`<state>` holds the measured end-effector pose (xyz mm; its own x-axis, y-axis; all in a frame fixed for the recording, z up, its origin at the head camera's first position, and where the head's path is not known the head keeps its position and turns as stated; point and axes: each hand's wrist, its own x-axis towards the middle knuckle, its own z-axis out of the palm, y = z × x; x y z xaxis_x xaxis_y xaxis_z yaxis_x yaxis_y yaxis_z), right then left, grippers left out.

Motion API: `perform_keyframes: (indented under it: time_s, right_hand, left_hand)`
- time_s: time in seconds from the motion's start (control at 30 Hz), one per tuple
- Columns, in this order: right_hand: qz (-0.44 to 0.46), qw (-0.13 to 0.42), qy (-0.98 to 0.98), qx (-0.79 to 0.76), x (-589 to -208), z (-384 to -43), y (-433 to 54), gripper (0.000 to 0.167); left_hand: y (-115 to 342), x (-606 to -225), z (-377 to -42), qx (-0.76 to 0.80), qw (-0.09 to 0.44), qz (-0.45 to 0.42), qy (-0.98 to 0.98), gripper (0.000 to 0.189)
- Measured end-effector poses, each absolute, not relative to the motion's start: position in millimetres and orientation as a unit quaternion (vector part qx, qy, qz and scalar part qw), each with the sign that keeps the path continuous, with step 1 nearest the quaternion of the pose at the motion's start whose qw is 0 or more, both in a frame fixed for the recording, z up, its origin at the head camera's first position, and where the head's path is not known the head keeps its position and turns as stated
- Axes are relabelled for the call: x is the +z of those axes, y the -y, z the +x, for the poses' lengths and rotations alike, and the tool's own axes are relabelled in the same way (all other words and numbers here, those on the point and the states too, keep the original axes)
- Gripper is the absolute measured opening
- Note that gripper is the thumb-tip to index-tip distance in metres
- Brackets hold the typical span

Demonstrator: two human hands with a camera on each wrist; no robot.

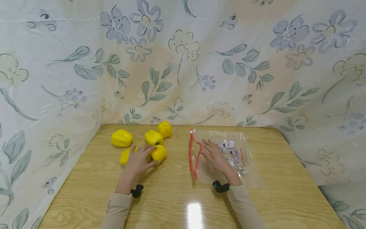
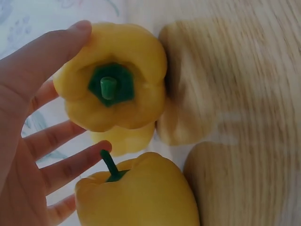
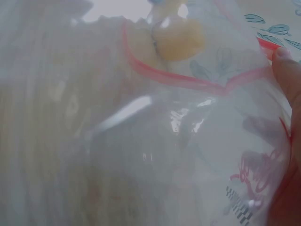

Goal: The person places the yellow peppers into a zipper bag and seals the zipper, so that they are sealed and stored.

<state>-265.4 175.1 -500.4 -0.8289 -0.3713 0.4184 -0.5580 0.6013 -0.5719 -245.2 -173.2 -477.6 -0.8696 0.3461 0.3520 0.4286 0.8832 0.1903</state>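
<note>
My left hand [image 1: 139, 160] is over the front peppers, thumb and fingers around the sides of a yellow bell pepper [image 2: 115, 42] with a green stem. A second yellow bell pepper [image 2: 141, 195] sits close by its fingertips in the left wrist view. My right hand [image 1: 215, 158] holds the red-edged mouth of a clear zip bag [image 1: 251, 171], thumb at the red strip in the right wrist view. The bag lies flat with its mouth gaping toward the peppers. Cartoon figures and red lettering are printed on it.
More yellow bell peppers stand behind the left hand: one at the far left [image 1: 122, 138], one in the middle [image 1: 152, 136] and one at the back [image 1: 165, 128]. All rest on a wooden table [image 1: 171, 194]. A floral cloth [image 1: 183, 63] hangs around its back and sides.
</note>
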Motion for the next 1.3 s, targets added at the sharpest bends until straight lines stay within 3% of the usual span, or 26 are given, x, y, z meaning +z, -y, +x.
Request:
perform_keyframes:
  time_s: [1.3]
  right_hand:
    - [0.269,0.13,0.886,0.354,-500,-264,-175,0.042]
  left_hand:
    - [157,-488,-246,-0.182,0.194,-0.249,0.931,0.056]
